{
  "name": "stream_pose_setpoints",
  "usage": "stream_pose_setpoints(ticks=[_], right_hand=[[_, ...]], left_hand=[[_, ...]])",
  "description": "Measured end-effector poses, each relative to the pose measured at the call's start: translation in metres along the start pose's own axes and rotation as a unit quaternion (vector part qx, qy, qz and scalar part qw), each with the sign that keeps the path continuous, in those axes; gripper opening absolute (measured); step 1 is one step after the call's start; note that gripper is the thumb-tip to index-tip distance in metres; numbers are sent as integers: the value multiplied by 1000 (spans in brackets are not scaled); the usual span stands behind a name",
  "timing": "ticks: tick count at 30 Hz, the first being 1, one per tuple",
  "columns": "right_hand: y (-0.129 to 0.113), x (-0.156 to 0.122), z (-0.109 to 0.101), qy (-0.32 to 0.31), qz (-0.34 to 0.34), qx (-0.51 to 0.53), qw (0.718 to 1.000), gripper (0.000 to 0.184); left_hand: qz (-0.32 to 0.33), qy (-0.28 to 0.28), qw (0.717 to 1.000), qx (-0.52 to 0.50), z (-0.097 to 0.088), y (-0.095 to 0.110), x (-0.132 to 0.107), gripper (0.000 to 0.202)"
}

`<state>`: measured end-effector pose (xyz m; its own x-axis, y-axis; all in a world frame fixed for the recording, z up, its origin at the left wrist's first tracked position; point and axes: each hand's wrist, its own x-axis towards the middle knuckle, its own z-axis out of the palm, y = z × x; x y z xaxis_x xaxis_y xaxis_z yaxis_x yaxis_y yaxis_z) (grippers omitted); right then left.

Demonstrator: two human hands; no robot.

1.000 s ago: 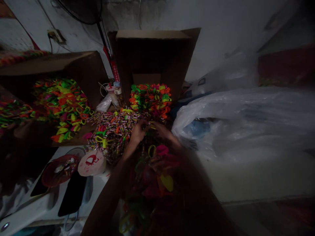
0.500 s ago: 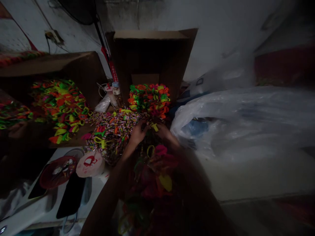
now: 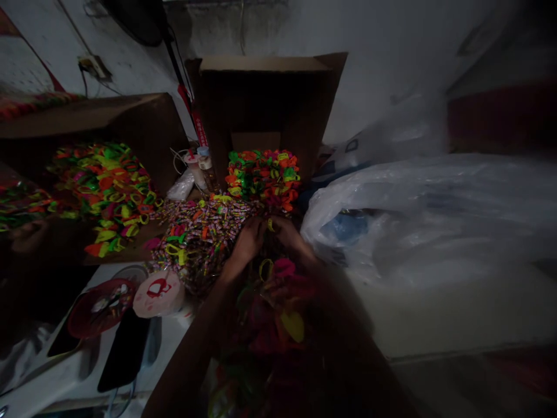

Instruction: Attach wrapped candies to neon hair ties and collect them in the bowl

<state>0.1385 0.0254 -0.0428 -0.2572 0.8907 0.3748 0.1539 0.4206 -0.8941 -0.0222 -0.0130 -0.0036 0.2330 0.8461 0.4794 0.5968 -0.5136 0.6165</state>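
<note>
In the dim middle of the head view my two hands are close together over a heap of small striped pieces (image 3: pixel 213 217) that look like wrapped candies. My right hand (image 3: pixel 290 233) is closed on a small yellow plastic piece (image 3: pixel 270 224), its exact kind too dark to tell. Beside it my left hand (image 3: pixel 250 241) has its fingers drawn together; what they pinch is hidden. Below my hands, between the forearms, lies a pile of bright plastic pieces, among them a yellow loop (image 3: pixel 266 269) and a pink piece (image 3: pixel 284 267).
Behind the heap an upright cardboard box (image 3: pixel 261 64) holds coloured pieces (image 3: pixel 263 174). More spill from a box (image 3: pixel 143 116) at left, near another person's hand (image 3: pixel 28 235). A lidded cup (image 3: pixel 159 295), red bowl (image 3: pixel 100 307) and phone (image 3: pixel 124 351) lie nearby. Plastic bag (image 3: pixel 435 220) at right.
My hands have come nearer each other, and the yellow piece has turned and shifted slightly left and up. The other person's hand at left shows a little more clearly.
</note>
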Motion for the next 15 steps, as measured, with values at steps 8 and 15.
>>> stream_pose_setpoints(ticks=[8,15], right_hand=[[17,6,0,39,-64,-29,997,23],[0,4,-3,11,-15,12,1000,25]], left_hand=[[-3,-12,1000,15,1,1,-3,19],[-19,-30,988,153,-2,21,-4,32]])
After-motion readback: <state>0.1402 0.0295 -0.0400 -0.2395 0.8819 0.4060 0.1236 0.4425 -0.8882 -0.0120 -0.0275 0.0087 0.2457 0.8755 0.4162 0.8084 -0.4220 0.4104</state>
